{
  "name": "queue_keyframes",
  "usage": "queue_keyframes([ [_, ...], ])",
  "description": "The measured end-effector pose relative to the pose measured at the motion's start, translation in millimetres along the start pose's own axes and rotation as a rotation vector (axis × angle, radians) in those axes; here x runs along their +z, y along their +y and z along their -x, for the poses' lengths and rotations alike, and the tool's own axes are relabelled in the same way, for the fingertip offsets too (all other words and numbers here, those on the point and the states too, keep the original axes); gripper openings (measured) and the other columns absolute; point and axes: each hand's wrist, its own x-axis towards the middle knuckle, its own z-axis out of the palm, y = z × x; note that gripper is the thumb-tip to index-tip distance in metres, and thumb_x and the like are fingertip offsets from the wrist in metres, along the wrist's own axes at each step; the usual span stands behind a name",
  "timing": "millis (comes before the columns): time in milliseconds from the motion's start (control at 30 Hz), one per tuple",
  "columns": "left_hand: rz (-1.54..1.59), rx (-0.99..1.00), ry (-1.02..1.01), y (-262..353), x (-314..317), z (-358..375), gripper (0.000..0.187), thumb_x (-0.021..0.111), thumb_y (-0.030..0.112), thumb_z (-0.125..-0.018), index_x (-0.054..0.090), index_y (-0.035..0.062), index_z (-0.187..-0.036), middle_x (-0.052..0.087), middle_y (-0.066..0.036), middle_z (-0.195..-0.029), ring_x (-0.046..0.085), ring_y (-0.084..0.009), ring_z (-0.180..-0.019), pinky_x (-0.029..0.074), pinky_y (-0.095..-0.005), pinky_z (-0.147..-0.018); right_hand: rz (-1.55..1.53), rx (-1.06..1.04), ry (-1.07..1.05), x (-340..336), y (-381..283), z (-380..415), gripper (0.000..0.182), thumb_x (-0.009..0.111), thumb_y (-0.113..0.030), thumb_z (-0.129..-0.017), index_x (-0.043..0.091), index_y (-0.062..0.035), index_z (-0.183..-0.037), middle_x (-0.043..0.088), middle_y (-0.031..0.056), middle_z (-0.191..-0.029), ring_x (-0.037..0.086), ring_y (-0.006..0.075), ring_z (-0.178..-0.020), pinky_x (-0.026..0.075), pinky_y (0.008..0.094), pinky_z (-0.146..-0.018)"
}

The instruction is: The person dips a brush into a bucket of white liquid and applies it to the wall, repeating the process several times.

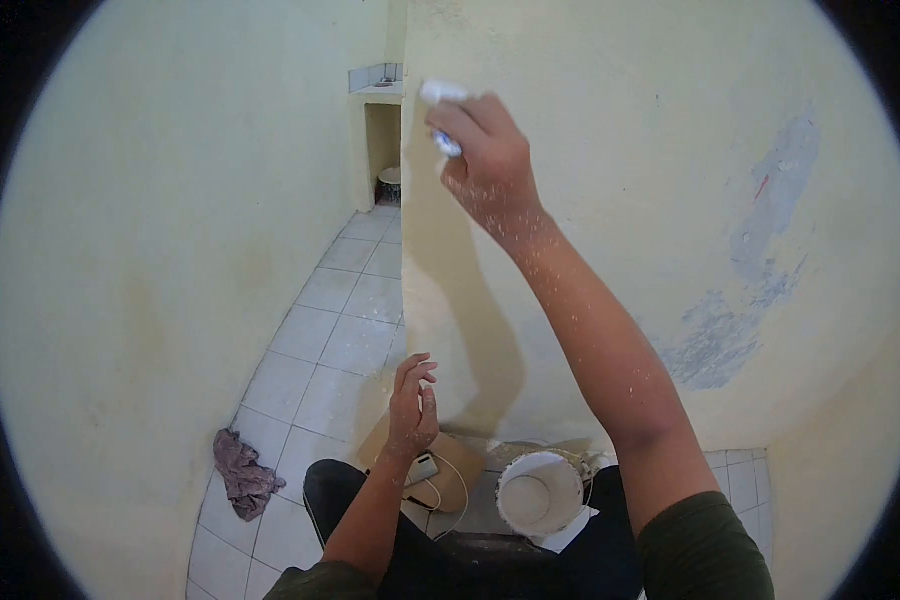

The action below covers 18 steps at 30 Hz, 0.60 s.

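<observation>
My right hand [485,160] is raised against the upper part of the cream wall [590,130], near its left edge. Its fingers are wrapped round a white and blue tool [444,93], blurred, whose exact kind I cannot make out. Lower down, my left hand [413,405] hangs in front of the wall's base, fingers loosely bent and apart, holding nothing. Between my knees stands a white bucket [539,493] with pale material inside. Beside it a small white device [421,470] with a cable lies on a brown piece [454,485].
A crumpled purple-brown cloth [247,475] lies on the tiled floor [315,400] at left. Grey patches [715,340] mark the wall on the right. A narrow passage runs back past the wall's edge to a ledge [382,90] with a container [390,177] beneath.
</observation>
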Motion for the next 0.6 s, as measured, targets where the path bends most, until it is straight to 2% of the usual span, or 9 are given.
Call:
queue_keyframes([
  [67, 0.024, -0.024, -0.001, -4, 1, 2, 0.031, 0.041, 0.017, -0.099, 0.054, -0.0018, -0.120, 0.051, -0.021, -0.128, 0.058, -0.0243, -0.088, 0.049, -0.0352, -0.076, 0.077, -0.165, 0.107, 5, 4, -20, 0.037, 0.058, 0.015, -0.063, 0.064, -0.0059, -0.093, 0.062, 0.0112, -0.090, 0.060, 0.0316, -0.087, 0.053, 0.0388, -0.072],
  [167, 0.009, -0.019, -0.008, -3, -1, 1, 0.031, 0.042, 0.017, -0.099, 0.054, -0.0019, -0.121, 0.051, -0.021, -0.129, 0.058, -0.0242, -0.089, 0.050, -0.0354, -0.075, 0.123, -0.007, -0.180, 12, 6, -4, 0.031, 0.061, 0.009, -0.067, 0.064, -0.0069, -0.093, 0.061, 0.0108, -0.093, 0.061, 0.0309, -0.094, 0.055, 0.0374, -0.077],
  [267, 0.032, -0.040, 0.003, -7, 1, 4, 0.031, 0.042, 0.016, -0.098, 0.054, -0.0019, -0.121, 0.051, -0.021, -0.129, 0.058, -0.0243, -0.089, 0.049, -0.0353, -0.075, 0.191, -0.164, -0.273, 30, 4, 60, 0.024, 0.064, -0.001, -0.071, 0.063, -0.0063, -0.094, 0.061, 0.0108, -0.097, 0.060, 0.0306, -0.101, 0.057, 0.0355, -0.079],
  [333, 0.003, 0.005, 0.017, -11, 0, 4, 0.031, 0.042, 0.014, -0.098, 0.054, -0.0023, -0.121, 0.051, -0.021, -0.129, 0.058, -0.0244, -0.089, 0.049, -0.0353, -0.074, 0.100, -0.144, -0.451, 30, -14, 107, 0.021, 0.064, -0.008, -0.074, 0.061, -0.0057, -0.095, 0.061, 0.0113, -0.102, 0.059, 0.0299, -0.108, 0.058, 0.0350, -0.078],
  [400, -0.015, 0.006, 0.033, -9, -1, 4, 0.031, 0.041, 0.014, -0.098, 0.055, -0.0027, -0.120, 0.051, -0.021, -0.128, 0.058, -0.0245, -0.089, 0.049, -0.0355, -0.075, 0.057, -0.099, -0.568, 30, -35, 155, 0.020, 0.064, -0.009, -0.075, 0.060, -0.0059, -0.094, 0.059, 0.0110, -0.099, 0.059, 0.0300, -0.105, 0.059, 0.0350, -0.075],
  [467, -0.024, -0.032, 0.043, -3, -4, 4, 0.030, 0.041, 0.013, -0.097, 0.055, -0.0031, -0.118, 0.052, -0.022, -0.127, 0.059, -0.0247, -0.088, 0.049, -0.0358, -0.075, -0.034, 0.054, -0.677, 26, -57, 201, 0.013, 0.063, -0.011, -0.078, 0.057, -0.0065, -0.088, 0.056, 0.0087, -0.092, 0.060, 0.0264, -0.095, 0.059, 0.0336, -0.065],
  [600, -0.106, 0.020, 0.033, -8, -7, 7, 0.030, 0.041, 0.014, -0.097, 0.057, -0.0043, -0.114, 0.053, -0.022, -0.125, 0.059, -0.0245, -0.088, 0.049, -0.0362, -0.077, -0.154, 0.331, -0.899, 22, -85, 309, 0.020, 0.065, -0.004, -0.074, 0.058, -0.0063, -0.093, 0.055, 0.0107, -0.095, 0.058, 0.0299, -0.098, 0.057, 0.0379, -0.075],
])
